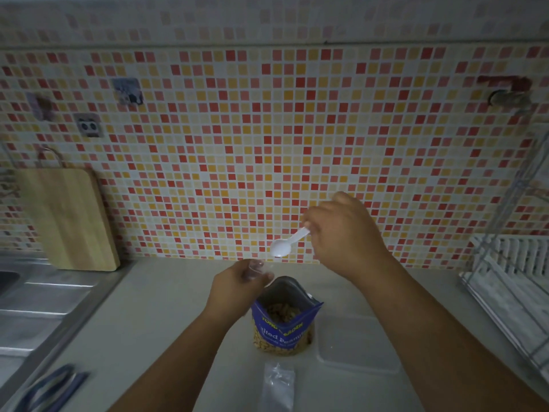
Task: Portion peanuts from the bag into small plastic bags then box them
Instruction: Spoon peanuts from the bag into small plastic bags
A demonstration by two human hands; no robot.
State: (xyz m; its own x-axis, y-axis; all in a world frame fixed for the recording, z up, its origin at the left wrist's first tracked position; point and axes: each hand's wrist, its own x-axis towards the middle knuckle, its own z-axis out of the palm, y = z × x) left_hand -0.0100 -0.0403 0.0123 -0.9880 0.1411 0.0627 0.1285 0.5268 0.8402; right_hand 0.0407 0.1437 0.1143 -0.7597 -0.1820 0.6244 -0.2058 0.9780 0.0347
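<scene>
A pale grey countertop (166,316) runs along a wall of small mosaic tiles (267,138) in red, orange, yellow and white, under dim light. At the middle near side stands an open blue bag of salted peanuts (283,318), its top spread wide with nuts visible inside. The left hand (237,285) is closed around a small clear plastic bag (259,268) just left of and above the peanut bag's mouth. The right hand (344,236) pinches the handle of a white plastic spoon (286,243), whose bowl hangs above the small bag and looks empty. Right of the peanut bag lies a translucent plastic box (356,343); nearer lies a flat stack of clear bags (279,385). At far left a wooden cutting board (65,215) leans on the wall beside a steel sink (32,304), with blue-handled scissors (53,388) at near left. A wire dish rack (511,269) stands at right.
</scene>
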